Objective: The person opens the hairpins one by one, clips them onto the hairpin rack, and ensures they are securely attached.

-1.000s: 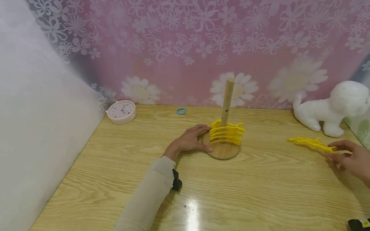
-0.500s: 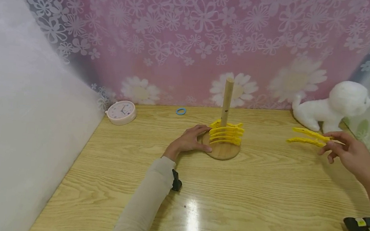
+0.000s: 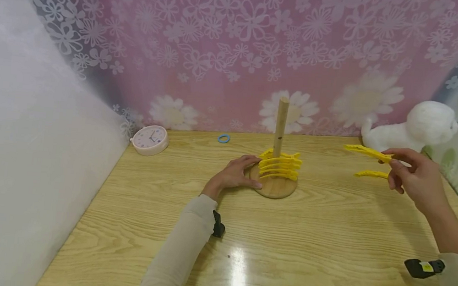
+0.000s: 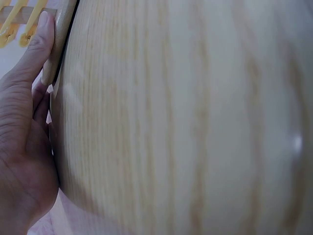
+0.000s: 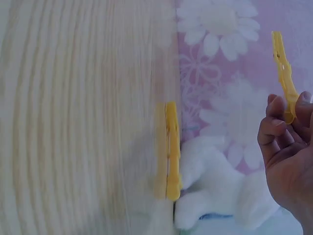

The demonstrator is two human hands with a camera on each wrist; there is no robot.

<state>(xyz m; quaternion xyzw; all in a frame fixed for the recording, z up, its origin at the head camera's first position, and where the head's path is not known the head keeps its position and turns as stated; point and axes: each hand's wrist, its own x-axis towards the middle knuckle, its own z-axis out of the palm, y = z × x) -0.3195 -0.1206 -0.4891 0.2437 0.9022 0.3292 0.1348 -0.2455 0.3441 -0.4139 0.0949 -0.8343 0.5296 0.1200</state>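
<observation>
In the head view, my left hand [image 3: 234, 172] grips the left edge of the round base [image 3: 277, 192] of a wooden stand, thumb on top. Its upright pole [image 3: 281, 125] rises through several thin, curved yellow plastic pieces [image 3: 279, 167] stacked low down. At the right, my right hand [image 3: 419, 179] pinches another yellow piece [image 3: 365, 151] by one end, above the table. A second loose yellow piece [image 3: 370, 174] lies on the table below it, partly hidden by the fingers. Both loose pieces show edge-on in the right wrist view, the held one [image 5: 282, 68] with small cutouts.
A white plush dog [image 3: 429, 125] stands at the back right. At the back left is a pink round clock [image 3: 150, 140], with a blue ring [image 3: 224, 138] to its right. Behind the wooden table [image 3: 309, 252] hangs a pink flowered curtain [image 3: 222, 45].
My right hand has lifted one yellow piece off the table and carried it up and to the left, leaving the other lying there. My left hand stays on the base.
</observation>
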